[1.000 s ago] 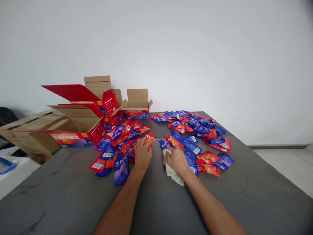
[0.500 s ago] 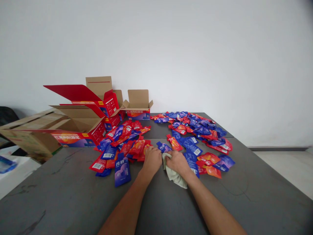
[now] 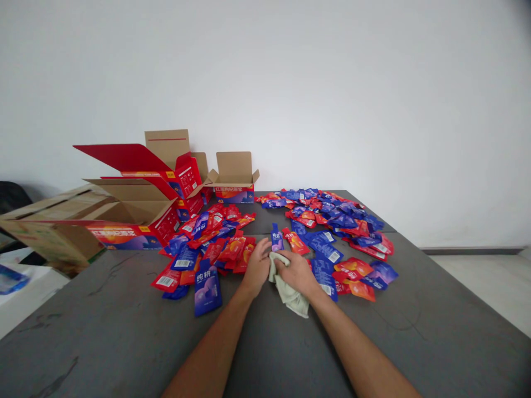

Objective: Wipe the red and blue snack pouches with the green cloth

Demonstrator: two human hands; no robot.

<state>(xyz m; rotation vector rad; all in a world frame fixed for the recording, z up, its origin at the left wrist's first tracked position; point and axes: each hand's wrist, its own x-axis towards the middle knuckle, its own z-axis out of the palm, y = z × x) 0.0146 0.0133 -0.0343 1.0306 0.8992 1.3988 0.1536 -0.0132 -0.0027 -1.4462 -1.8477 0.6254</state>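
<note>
A pale green cloth (image 3: 292, 298) is bunched in my right hand (image 3: 297, 271), its loose end hanging toward me over the table. Just beyond the cloth stands the top of a blue pouch (image 3: 276, 237) with a narrow neck; its lower part is hidden behind the cloth and fingers. My left hand (image 3: 258, 268) is beside the cloth, fingers partly stretched and apart, close to the pouch's left side. Another blue pouch (image 3: 207, 290) lies flat to the left, at the near edge of a pile of red and blue pouches (image 3: 215, 251).
Open red cartons (image 3: 136, 235) stand at the left, with a smaller open box (image 3: 235, 193) farther back. Loose red and blue pouches (image 3: 332, 213) spread over the right side of the dark table (image 3: 124, 331). A brown cardboard box (image 3: 62, 237) stands beyond the left edge.
The blue pouch between my hands has turned from tilted to upright. My left hand's fingers have loosened and spread. The cloth and right hand have shifted slightly left.
</note>
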